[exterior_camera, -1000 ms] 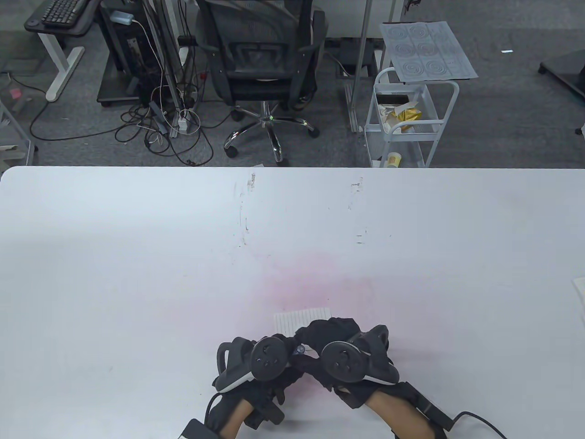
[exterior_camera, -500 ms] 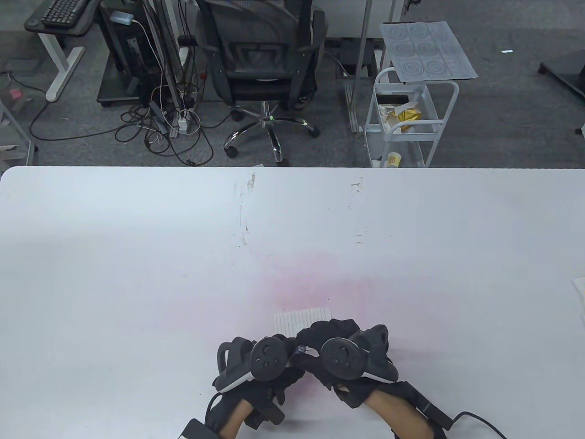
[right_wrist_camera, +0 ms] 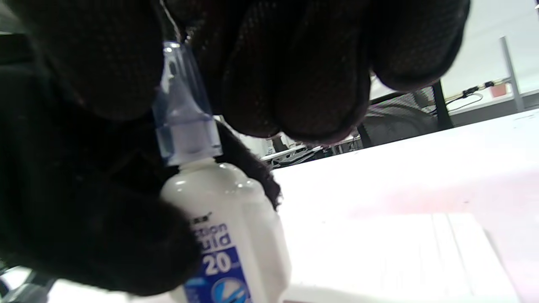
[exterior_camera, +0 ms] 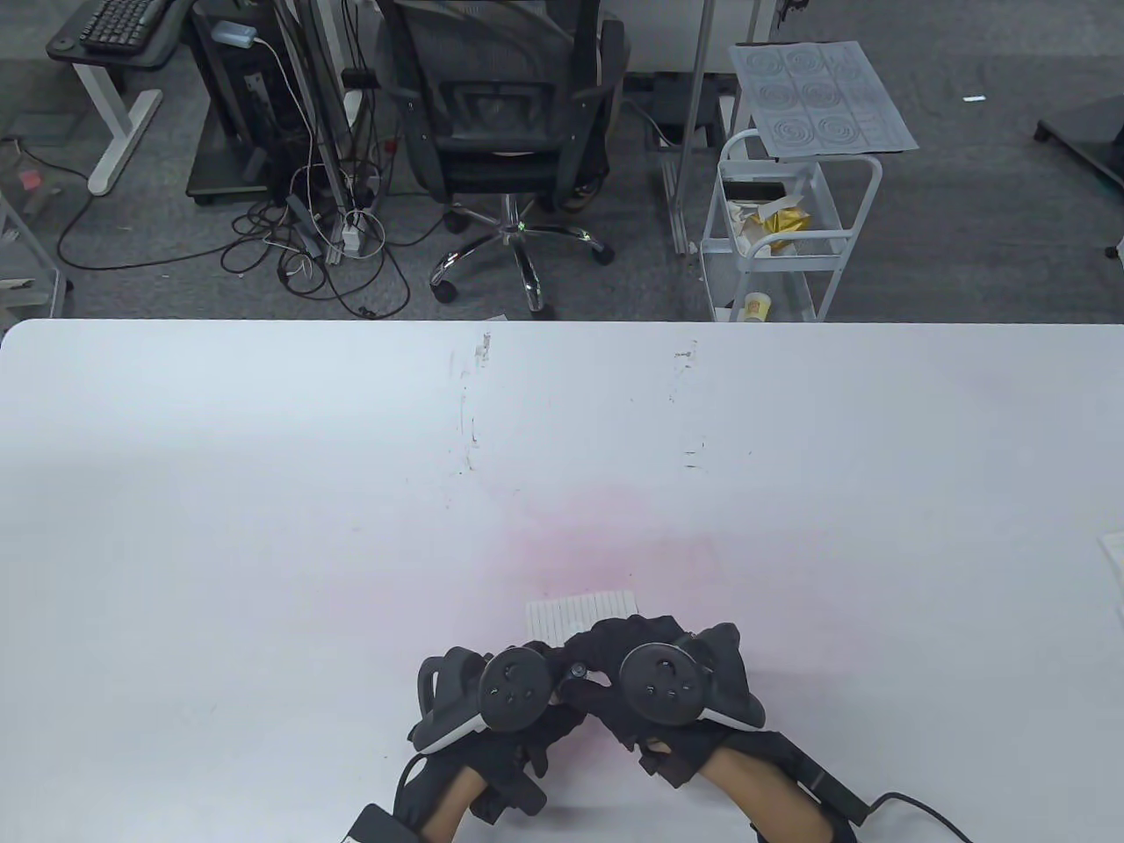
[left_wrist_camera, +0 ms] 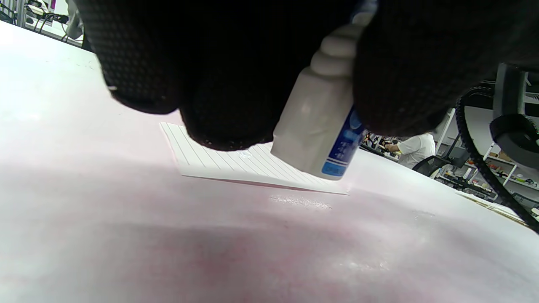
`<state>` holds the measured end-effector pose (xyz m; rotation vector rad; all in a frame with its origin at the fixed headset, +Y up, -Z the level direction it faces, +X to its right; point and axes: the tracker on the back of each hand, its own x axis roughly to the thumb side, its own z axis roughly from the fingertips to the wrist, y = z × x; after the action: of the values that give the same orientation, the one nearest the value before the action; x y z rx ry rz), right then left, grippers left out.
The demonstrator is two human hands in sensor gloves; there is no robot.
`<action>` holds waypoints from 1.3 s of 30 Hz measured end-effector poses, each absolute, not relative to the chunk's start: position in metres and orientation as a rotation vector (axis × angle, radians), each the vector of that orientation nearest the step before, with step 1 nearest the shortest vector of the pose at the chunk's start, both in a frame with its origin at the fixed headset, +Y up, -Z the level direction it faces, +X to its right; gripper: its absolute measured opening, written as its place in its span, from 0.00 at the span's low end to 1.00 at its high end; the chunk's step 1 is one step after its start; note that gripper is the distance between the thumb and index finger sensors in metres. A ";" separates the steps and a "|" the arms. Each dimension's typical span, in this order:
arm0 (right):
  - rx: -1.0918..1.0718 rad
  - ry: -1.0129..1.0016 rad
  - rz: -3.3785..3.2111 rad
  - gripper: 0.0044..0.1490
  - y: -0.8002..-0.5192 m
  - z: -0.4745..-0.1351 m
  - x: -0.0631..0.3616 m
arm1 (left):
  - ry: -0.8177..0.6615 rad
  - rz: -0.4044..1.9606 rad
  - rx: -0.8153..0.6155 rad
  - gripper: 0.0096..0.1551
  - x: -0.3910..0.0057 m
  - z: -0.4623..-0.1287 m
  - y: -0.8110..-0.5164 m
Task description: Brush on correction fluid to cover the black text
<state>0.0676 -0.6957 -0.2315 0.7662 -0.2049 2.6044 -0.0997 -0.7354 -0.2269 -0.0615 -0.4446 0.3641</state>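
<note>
Fingers (right_wrist_camera: 294, 75) of right hand (exterior_camera: 654, 685) pinch clear cap (right_wrist_camera: 183, 113), left hand (exterior_camera: 492, 702) grips correction fluid bottle (left_wrist_camera: 316, 126) w/ "20" label, above lined paper (exterior_camera: 580, 615) on desk (exterior_camera: 263, 527).

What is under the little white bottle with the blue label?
Under the small white correction-fluid bottle with a blue label lies a lined white paper sheet on the white table. The bottle hangs clear above it. The gloved hands hide part of the sheet, so no black text shows.

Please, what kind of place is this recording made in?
Most likely an office or lab workroom. Beyond the white table stand a mesh office chair, a desk with a keyboard and a small white trolley, with loose cables on grey carpet.
</note>
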 end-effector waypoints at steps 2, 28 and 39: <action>0.740 -0.243 2.620 0.33 -0.696 -0.230 0.068 | -0.444 0.365 -0.062 0.34 -0.100 -0.227 -0.735; 0.579 -0.399 2.637 0.43 -0.688 -0.234 0.090 | -0.365 0.377 -0.020 0.34 -0.121 -0.231 -0.728; 0.300 -0.475 2.928 0.46 -0.699 -0.255 0.144 | -0.149 0.410 0.120 0.34 -0.177 -0.244 -0.720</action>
<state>0.1443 -0.6991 -0.2554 0.3000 -0.4752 2.9282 -0.1774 -0.7196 -0.2439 0.1202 -0.1487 0.4098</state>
